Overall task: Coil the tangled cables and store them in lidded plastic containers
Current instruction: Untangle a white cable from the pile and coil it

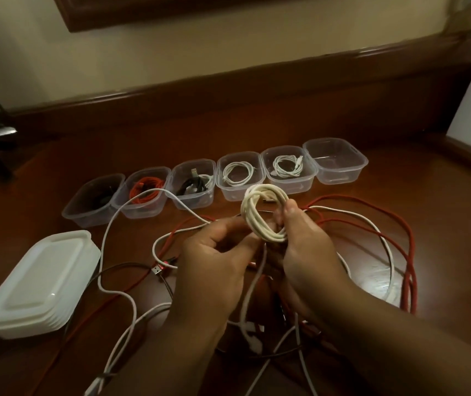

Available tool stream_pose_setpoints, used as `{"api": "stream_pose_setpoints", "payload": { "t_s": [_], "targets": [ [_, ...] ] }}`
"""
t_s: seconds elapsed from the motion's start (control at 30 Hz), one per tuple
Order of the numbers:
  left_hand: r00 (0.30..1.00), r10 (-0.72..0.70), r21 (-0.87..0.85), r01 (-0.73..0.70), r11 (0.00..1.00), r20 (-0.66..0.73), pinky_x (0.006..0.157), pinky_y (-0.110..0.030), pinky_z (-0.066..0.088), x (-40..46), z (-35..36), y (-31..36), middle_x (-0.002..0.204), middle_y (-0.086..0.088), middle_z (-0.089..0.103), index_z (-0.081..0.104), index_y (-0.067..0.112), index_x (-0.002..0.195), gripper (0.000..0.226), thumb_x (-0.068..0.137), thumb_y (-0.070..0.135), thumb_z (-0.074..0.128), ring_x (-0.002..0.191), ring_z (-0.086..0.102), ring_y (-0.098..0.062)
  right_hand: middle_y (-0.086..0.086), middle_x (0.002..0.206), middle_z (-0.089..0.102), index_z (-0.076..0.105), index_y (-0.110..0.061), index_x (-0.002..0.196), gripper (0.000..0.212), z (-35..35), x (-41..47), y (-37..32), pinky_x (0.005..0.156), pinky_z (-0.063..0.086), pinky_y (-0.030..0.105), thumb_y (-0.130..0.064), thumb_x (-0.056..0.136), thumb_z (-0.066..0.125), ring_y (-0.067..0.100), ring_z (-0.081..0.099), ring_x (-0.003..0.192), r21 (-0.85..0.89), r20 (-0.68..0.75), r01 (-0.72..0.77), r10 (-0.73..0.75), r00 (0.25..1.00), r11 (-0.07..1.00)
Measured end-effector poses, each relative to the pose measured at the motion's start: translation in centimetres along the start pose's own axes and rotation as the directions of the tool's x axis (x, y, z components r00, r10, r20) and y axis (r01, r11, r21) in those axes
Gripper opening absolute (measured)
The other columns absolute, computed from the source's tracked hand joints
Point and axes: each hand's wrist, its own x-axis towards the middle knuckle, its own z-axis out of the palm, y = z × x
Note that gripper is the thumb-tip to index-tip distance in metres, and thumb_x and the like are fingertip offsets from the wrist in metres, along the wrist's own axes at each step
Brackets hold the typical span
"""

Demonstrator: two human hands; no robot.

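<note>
At frame centre, the right hand (303, 247) grips a coiled cream cable (263, 215) upright; the left hand (214, 258) pinches its loose tail.

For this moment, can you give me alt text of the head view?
Two hands hold a coil of white cable above a wooden table: right hand pinching the loops, left hand gripping its loose end. Behind stand six open plastic tubs, five holding cables; stacked lids lie left.
</note>
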Motion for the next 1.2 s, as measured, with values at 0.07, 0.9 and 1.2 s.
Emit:
{"api": "stream_pose_setpoints", "payload": {
  "t_s": [0.07,0.9,1.2],
  "targets": [
    [0.998,-0.044,-0.072,0.041,0.997,-0.044,0.072,-0.036,0.059,0.0,0.2,0.1,0.080,-0.001,0.077,0.072,0.022,0.088,0.017,0.076,0.011,0.078,0.075,0.074,-0.017,0.020,0.082,0.063,0.067,-0.023,0.071,0.047,0.2,-0.1,0.3,0.090,0.050,0.062,-0.048,0.101,0.041,0.033,0.058,0.081,-0.052,0.003,0.000,0.000,1.000,0.999],
    [0.912,-0.248,-0.660,0.408,0.631,0.327,0.067,-0.028,0.048,-0.1,0.3,-0.3,0.088,-0.007,0.064,0.064,0.011,0.107,0.030,0.079,0.021,0.057,0.075,0.062,-0.015,0.005,0.078,0.067,0.066,-0.021,0.093,0.032,-0.3,0.7,-0.3,0.054,0.048,0.032,-0.035,0.105,0.040,0.018,0.062,0.065,-0.183,0.176,0.044,-0.011,0.984,0.982],
    [0.946,-0.287,-0.533,0.323,0.782,0.152,0.077,-0.042,0.054,1.0,-0.3,-1.2,0.094,-0.016,0.067,0.065,0.008,0.101,0.033,0.070,-0.001,0.060,0.090,0.063,-0.031,-0.004,0.065,0.061,0.063,-0.013,0.086,0.030,-1.1,1.3,-0.6,0.059,0.048,0.029,-0.031,0.104,0.045,0.011,0.057,0.062,-0.386,0.305,0.193,-0.072,0.950,0.902]
  ]
}}
